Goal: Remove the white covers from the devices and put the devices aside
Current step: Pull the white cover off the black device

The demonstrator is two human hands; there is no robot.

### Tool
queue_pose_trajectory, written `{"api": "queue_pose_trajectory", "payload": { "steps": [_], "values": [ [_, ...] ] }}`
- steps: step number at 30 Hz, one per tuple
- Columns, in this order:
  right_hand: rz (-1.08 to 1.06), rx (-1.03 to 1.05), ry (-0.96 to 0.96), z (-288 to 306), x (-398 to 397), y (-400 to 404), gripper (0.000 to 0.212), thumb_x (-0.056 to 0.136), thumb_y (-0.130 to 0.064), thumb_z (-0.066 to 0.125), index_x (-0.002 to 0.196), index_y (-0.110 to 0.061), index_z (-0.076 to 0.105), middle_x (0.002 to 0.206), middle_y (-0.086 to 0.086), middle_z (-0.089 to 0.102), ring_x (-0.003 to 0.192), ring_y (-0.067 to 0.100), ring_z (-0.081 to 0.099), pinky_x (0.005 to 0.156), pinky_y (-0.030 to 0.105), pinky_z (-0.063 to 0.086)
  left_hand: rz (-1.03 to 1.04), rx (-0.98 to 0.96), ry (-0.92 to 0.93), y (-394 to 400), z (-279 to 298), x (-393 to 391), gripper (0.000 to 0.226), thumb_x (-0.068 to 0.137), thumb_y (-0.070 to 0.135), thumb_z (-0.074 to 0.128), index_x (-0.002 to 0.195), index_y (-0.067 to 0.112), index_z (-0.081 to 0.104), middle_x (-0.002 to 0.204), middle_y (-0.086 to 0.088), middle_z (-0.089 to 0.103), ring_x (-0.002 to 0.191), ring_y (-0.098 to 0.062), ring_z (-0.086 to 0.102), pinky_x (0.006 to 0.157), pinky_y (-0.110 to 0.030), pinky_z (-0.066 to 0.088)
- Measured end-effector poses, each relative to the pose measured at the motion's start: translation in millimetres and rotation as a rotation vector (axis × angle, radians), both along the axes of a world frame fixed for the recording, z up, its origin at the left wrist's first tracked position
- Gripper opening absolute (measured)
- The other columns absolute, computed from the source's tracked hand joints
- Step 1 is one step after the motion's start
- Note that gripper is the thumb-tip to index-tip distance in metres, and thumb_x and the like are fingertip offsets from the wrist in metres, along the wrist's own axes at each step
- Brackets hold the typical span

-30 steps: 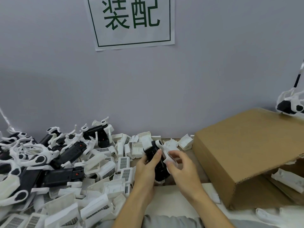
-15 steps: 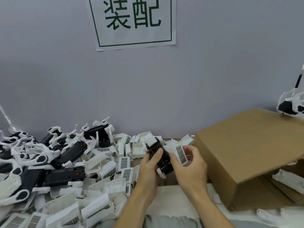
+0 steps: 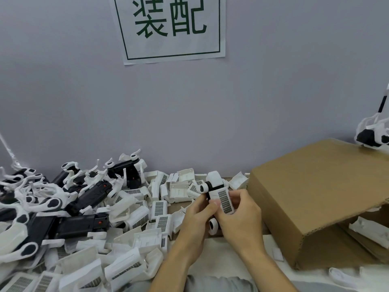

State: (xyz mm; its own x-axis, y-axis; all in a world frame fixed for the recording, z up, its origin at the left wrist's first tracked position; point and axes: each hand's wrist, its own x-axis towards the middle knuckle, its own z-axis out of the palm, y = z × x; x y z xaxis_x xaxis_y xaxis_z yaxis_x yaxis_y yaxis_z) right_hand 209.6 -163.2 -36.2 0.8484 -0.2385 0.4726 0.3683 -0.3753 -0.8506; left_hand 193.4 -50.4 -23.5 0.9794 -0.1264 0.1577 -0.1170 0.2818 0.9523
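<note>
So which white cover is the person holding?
The gridded white cover between both hands, pinched by the right hand against the black device. All other covers lie loose in the pile.

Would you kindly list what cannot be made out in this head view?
- Device: mostly hidden by both hands.
- White cover: whether it is detached is hidden by the right hand and left hand.
- Cardboard box: its interior is covered by its flap.
</note>
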Motion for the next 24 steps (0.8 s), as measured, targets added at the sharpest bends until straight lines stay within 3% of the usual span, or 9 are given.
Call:
{"api": "queue_pose_trajectory", "payload": {
  "steps": [4,7,9,14,16,21,24],
  "values": [
    [0.004,-0.055,0.044,1.7,-3.1,1.5,0.03,0.078,-0.045,0.079,0.086,-0.033,0.052,0.083,-0.014,0.064,0.076,0.0,0.063,0.058,0.016,0.047,0.054,-0.023,0.019,1.5,-0.4,1.0,0.023,0.099,0.013,0.058,0.116,0.018,0.073,0.115,-0.011,0.074,0.1,-0.021,0.073,0.07,-0.025,0.056],
    [-0.039,-0.04,0.011,2.3,-4.4,2.0,0.029,0.08,-0.047,0.076,0.091,-0.033,0.053,0.084,-0.016,0.064,0.079,0.0,0.062,0.06,0.014,0.044,0.044,-0.02,0.032,0.2,1.5,0.2,0.022,0.098,0.016,0.06,0.114,0.02,0.074,0.109,-0.008,0.076,0.089,-0.015,0.073,0.063,-0.022,0.054],
    [-0.045,-0.014,-0.007,3.2,-4.8,1.9,0.029,0.079,-0.047,0.077,0.093,-0.032,0.055,0.084,-0.017,0.064,0.077,-0.002,0.062,0.059,0.011,0.045,0.027,-0.016,0.035,-0.8,1.8,0.0,0.022,0.098,0.02,0.061,0.117,0.02,0.073,0.111,-0.008,0.076,0.091,-0.015,0.074,0.063,-0.023,0.055],
    [0.054,0.106,0.024,5.1,-4.7,0.3,0.028,0.075,-0.037,0.085,0.085,-0.032,0.059,0.079,-0.015,0.068,0.076,-0.012,0.063,0.059,0.006,0.047,0.054,-0.026,0.022,1.6,-1.7,2.4,0.024,0.1,0.024,0.057,0.118,0.023,0.072,0.117,-0.012,0.074,0.11,-0.028,0.07,0.092,-0.049,0.054],
    [0.089,0.117,0.033,4.9,-4.8,0.3,0.029,0.073,-0.039,0.086,0.085,-0.031,0.061,0.077,-0.015,0.07,0.075,-0.01,0.065,0.059,0.007,0.047,0.069,-0.024,0.023,2.2,-3.3,4.0,0.024,0.101,0.026,0.056,0.117,0.022,0.073,0.117,-0.013,0.074,0.112,-0.03,0.069,0.097,-0.052,0.053],
    [0.107,-0.035,0.073,1.8,-5.3,2.4,0.034,0.075,-0.039,0.084,0.091,-0.039,0.054,0.089,-0.016,0.067,0.081,-0.004,0.064,0.066,0.017,0.053,0.09,-0.122,0.066,0.8,-1.1,3.8,0.029,0.097,0.033,0.055,0.111,0.017,0.076,0.111,-0.014,0.075,0.099,-0.025,0.074,0.07,-0.031,0.059],
    [0.035,-0.112,0.04,1.7,-5.8,2.3,0.035,0.077,-0.041,0.081,0.09,-0.042,0.049,0.09,-0.018,0.064,0.083,-0.002,0.062,0.07,0.02,0.052,0.087,-0.098,0.083,0.1,-0.9,4.8,0.028,0.1,0.031,0.052,0.109,0.02,0.077,0.108,-0.012,0.077,0.09,-0.017,0.075,0.063,-0.029,0.057]
  ]
}}
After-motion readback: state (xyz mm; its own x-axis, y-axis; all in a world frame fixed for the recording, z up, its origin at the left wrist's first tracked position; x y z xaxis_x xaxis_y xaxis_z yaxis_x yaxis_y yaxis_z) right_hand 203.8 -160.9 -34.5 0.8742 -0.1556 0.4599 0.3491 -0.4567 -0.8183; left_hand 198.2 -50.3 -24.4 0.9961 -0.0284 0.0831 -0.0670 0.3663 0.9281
